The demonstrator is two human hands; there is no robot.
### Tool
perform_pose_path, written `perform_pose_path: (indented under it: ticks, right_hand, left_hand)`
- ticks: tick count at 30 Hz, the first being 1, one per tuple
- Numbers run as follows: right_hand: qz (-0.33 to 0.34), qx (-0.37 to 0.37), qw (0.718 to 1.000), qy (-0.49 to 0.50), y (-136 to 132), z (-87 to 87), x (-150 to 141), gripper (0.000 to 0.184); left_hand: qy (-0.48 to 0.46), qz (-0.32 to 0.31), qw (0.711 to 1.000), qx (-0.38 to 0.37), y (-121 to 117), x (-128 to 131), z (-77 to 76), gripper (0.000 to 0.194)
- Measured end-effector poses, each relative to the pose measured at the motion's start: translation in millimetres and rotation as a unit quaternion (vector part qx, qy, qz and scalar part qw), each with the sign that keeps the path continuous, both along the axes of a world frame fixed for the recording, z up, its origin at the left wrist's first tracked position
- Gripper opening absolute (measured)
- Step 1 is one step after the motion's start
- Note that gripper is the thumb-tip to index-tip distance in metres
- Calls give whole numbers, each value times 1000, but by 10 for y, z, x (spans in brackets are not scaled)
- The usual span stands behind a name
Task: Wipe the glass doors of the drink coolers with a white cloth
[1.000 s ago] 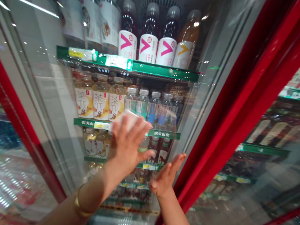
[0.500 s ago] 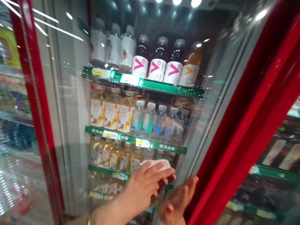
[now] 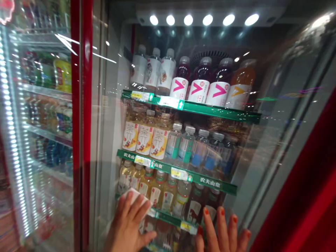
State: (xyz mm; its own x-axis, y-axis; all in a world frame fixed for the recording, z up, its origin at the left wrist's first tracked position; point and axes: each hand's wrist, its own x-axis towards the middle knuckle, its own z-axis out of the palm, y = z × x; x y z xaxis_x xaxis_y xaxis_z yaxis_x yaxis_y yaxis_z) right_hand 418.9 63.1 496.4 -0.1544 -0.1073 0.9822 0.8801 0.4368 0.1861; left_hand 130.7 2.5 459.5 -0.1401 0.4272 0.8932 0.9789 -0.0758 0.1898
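Note:
At the lower middle, my left hand (image 3: 130,220) lies with its fingers spread over a folded white cloth (image 3: 136,198), perhaps a tissue, at the glass door (image 3: 273,140) of a drinks fridge. The cloth's top edge shows beyond the fingertips; the palm covers the rest. My right hand (image 3: 222,232), fingers apart, holds nothing and is raised in front of the same glass. Whether its fingertips touch the pane I cannot tell. Behind the glass stand juice bottles with pink-marked labels (image 3: 199,89), tea bottles (image 3: 144,138) and smaller drink bottles (image 3: 159,190).
A red door frame (image 3: 307,182) slants along the right side. Another red upright (image 3: 85,140) stands left, with a neighbouring lit fridge (image 3: 47,91) beyond it. Green shelf edges (image 3: 215,113) carry price tags, and a row of lamps (image 3: 207,20) shines at the top.
My left hand has moved left with the white cloth, away from my right hand. My right hand has turned and spread its fingers toward the glass. The view has shifted left and up.

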Motion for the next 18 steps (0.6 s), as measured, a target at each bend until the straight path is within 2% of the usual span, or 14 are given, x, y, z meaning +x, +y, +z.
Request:
perform_pose_path:
  ticks: [1,2,4,6,7,8,10,12,13,14,15,17,18]
  right_hand:
    - [-1,7,1000,-4,15,-12,7,79]
    - [-1,9,1000,-7,27,-27,15,79]
    - [4,1,1000,-5,41,-72,30,79]
    - [8,-17,1000,3,41,-131,46,79]
    - [8,-25,1000,6,37,-158,53,78]
    - [5,-32,999,5,30,-179,60,78]
    - [-2,-36,999,-2,10,-192,67,78]
    - [-9,-37,999,-16,-10,-166,65,80]
    - [-10,-37,999,-21,-17,-144,62,80]
    - [-10,-37,999,-25,-20,-122,59,80]
    - [-11,-38,999,-25,-20,-101,57,79]
    - [-16,-33,999,-28,-17,-77,58,78]
    - [-19,-32,999,-30,-22,-74,57,78]
  left_hand:
    - [-18,21,1000,8,-19,-108,32,73]
    - [-32,42,998,26,-30,-219,154,79]
    - [-44,65,995,62,-14,-321,553,87]
    - [-12,61,995,72,46,-173,890,91]
    - [22,48,997,59,74,-30,956,92]
    - [92,26,994,61,89,118,945,95]
    - [223,-17,973,59,54,300,765,99]
    - [270,-20,961,65,-46,201,589,95]
    - [257,-6,964,66,-96,54,575,91]
    - [227,14,972,64,-132,-127,626,87]
    - [192,32,979,61,-145,-304,740,84]
    - [129,52,988,60,-99,-525,1075,86]
    - [107,54,991,65,-47,-527,1245,88]
